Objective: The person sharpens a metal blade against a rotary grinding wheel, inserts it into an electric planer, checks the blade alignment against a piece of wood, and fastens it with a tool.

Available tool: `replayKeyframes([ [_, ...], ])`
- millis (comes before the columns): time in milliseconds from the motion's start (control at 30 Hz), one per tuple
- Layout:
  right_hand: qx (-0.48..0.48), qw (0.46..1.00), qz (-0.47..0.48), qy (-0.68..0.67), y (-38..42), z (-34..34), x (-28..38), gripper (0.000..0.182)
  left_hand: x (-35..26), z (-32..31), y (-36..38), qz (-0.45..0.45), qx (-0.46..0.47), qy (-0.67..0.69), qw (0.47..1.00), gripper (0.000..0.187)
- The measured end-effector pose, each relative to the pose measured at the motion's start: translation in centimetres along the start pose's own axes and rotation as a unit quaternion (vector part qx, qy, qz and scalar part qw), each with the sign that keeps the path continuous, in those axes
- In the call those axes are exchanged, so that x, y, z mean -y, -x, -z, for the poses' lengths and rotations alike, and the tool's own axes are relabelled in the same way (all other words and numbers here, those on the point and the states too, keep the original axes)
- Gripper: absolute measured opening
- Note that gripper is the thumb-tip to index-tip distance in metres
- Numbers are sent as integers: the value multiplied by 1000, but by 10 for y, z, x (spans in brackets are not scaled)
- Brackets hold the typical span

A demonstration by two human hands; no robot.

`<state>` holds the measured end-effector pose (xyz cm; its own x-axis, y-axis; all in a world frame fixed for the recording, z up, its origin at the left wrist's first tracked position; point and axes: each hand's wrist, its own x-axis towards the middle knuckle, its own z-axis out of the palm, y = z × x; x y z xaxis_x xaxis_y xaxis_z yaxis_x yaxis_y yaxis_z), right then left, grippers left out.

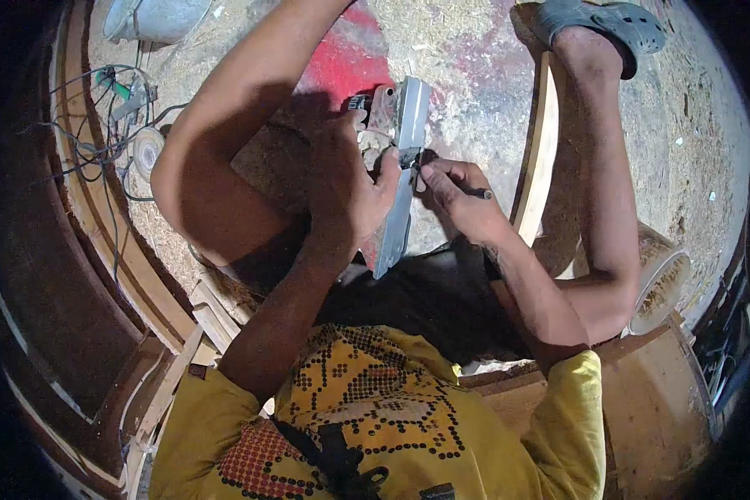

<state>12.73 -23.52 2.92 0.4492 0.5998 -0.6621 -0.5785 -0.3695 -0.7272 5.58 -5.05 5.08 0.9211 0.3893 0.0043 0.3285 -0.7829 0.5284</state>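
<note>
An electric hand planer [412, 117] lies across my lap with its long grey metal sole facing up, a dark gap across the middle of the sole. My left hand [346, 183] wraps around the planer's body from the left, its thumb resting on the sole's edge beside the gap. At the other side of that gap, my right hand [471, 200] pinches a small slim tool. Only the dark end of this tool [481, 193] shows past the fingers; its exact kind I cannot make out.
A strip of pale wood [539, 158] stands by my right leg. Tangled black cables [100, 150] lie at the left, near a long wooden edge [100, 225]. One bucket [154, 21] is at the upper left, another round container [662, 287] at the right. Sawdust covers the floor [683, 108].
</note>
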Motion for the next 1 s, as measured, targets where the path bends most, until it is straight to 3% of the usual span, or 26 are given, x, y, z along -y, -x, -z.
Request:
replayKeyframes([
  [67,-2,999,-51,15,1,2,4,34,1,-1,1,16,13,43,999,61],
  [167,18,999,-31,2,3,2,3,34,-3,5,-2,54,53,35,997,62],
  [267,-63,997,42,12,17,-7,24,32,2,2,-2,52,61,58,995,62],
  [300,-50,975,66,209,21,-4,35,29,1,2,-1,51,62,59,995,62],
  [333,-37,913,86,398,24,-1,44,26,0,3,-2,55,57,57,995,60],
  [367,-55,878,120,460,30,-3,47,23,-2,3,-2,59,53,56,995,59],
  [400,-58,877,119,461,31,-3,46,23,-3,3,-1,57,53,59,995,59],
  [467,-87,777,242,574,28,-1,43,20,-3,4,-3,58,70,59,994,55],
  [700,-67,687,334,641,22,5,52,18,-7,5,-4,45,62,66,995,52],
  [767,-67,702,324,631,20,5,48,18,-5,3,-2,-7,14,0,1000,51],
  [833,-64,716,315,619,15,3,47,19,-5,4,-3,6,27,4,1000,50],
  [900,25,796,182,577,13,1,49,22,-7,6,-4,18,42,11,999,50],
  [1000,5,799,206,565,14,2,54,27,-4,7,-3,8,36,30,999,49],
])
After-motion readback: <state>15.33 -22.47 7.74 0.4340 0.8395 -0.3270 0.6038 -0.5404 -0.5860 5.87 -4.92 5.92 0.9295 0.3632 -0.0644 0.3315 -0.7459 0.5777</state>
